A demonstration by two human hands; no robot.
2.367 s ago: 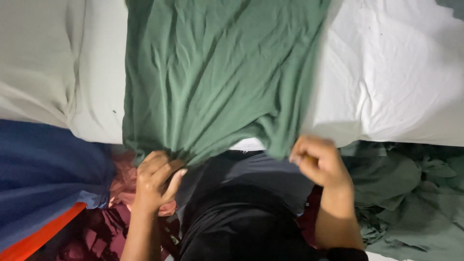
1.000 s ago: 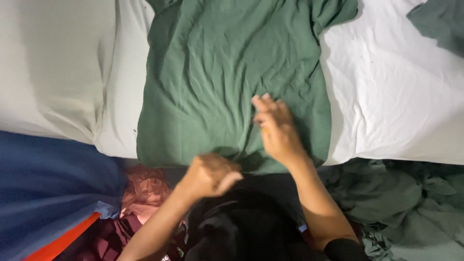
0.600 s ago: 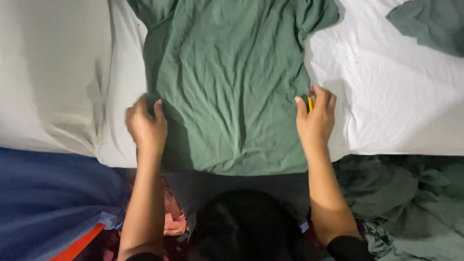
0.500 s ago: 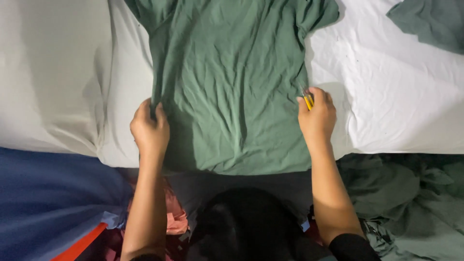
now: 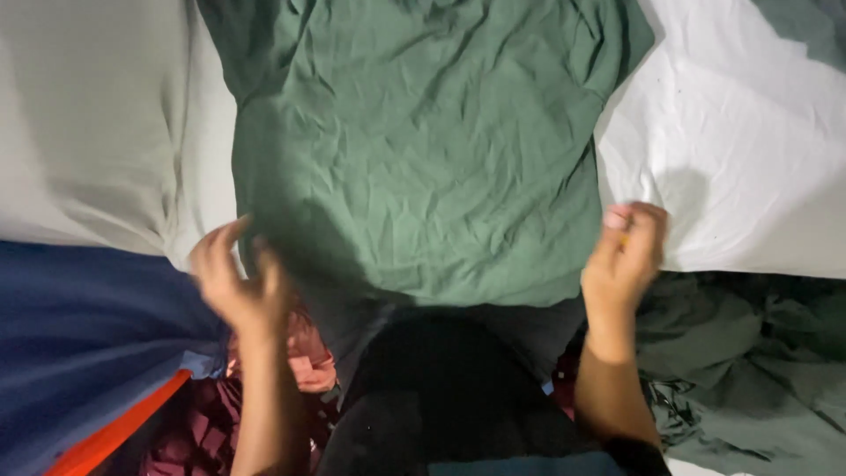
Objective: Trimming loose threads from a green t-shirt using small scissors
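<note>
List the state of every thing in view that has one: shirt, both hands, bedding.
green T-shirt: spread flat, wrinkled, hem toward the person
left hand: open, blurred, at the shirt's lower left corner
right hand: fingers curled, at the shirt's right edge; grip unclear
white sheet: spread, creased
green clothes pile: crumpled
blue cover: lying loosely folded

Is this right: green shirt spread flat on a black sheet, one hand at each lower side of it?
Not quite. The head view shows the green shirt spread on a white sheet, not a black one. The rest holds: the left hand and right hand sit at its lower sides.
</note>
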